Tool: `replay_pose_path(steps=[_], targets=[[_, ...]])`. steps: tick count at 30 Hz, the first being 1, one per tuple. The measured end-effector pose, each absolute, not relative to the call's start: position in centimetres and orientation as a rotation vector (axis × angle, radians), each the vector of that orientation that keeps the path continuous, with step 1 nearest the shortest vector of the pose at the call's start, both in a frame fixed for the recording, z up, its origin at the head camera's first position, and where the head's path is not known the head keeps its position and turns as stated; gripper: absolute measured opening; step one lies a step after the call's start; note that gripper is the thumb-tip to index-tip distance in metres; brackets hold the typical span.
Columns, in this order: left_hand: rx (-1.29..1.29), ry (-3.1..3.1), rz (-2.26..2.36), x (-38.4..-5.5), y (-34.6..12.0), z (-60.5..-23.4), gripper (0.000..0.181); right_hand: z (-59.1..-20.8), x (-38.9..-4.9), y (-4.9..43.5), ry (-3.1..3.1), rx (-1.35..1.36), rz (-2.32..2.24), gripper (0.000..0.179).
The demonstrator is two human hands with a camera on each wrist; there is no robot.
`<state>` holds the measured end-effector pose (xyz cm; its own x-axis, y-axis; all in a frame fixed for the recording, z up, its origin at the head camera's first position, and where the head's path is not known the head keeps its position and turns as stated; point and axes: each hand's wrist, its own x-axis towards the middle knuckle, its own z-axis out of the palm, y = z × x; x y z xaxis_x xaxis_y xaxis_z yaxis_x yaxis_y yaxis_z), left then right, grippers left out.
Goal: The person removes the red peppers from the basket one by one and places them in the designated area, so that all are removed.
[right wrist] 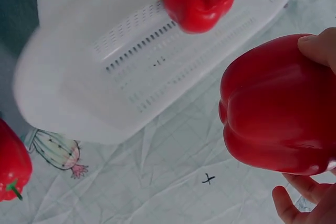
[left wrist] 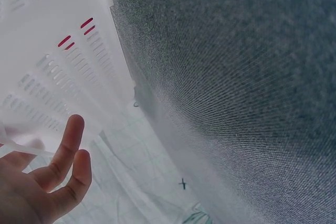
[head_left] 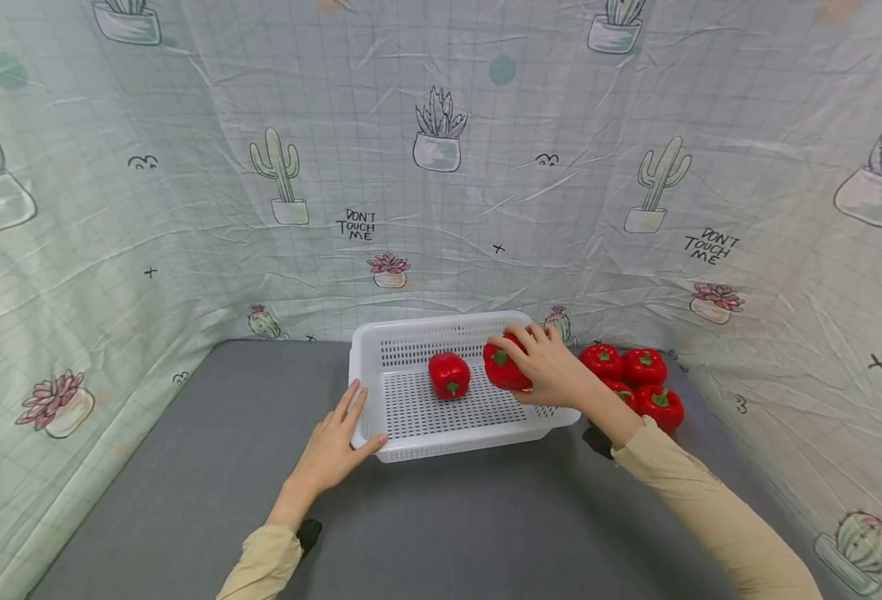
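Note:
My right hand (head_left: 553,367) grips a red bell pepper (right wrist: 278,108) with a green stem, over the right part of a white slotted plastic basket (head_left: 411,329). Thumb and fingers lie on opposite sides of the pepper. Another red bell pepper (head_left: 448,375) lies on the basket floor, left of the held one, its green stem facing the near side. At the basket's near left corner my left hand (head_left: 328,446) touches the rim, fingers extended along the left side and thumb at the near edge. In the left wrist view, two fingertips (left wrist: 74,129) show outside the slotted wall.
Several red bell peppers (head_left: 643,367) sit grouped on the grey tabletop (head_left: 471,525), just right of the basket. A pale sheet (head_left: 486,208) printed with cacti hangs behind the table and along both sides. Black bands are on both wrists.

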<state>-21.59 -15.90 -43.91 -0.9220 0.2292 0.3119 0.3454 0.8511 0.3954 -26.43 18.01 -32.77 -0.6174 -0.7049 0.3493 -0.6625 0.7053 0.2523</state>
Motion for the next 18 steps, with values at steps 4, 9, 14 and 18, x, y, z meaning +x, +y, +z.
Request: replay_pose_path(steps=[4, 9, 14, 18], targets=[[-0.444, -2.771, -0.665, -21.6, -15.9, -43.9, 0.079, -33.1, -25.8, 18.7, -2.469, 1.057, -0.096, 0.086], [-0.453, -2.767, -0.669, -21.6, -16.0, -43.8, 0.079, -33.8, -24.9, 19.2, -2.440, 0.998, -0.048, 0.086], [-0.458, -2.768, -0.674, -21.6, -16.0, -43.8, 0.079, -34.8, -23.9, 19.6, -2.397, 0.870, 0.025, 0.088], [-0.457, -2.765, -0.685, -21.6, -15.9, -43.8, 0.078, -35.8, -23.1, 20.0, -2.360, 0.779, 0.101, 0.086]])
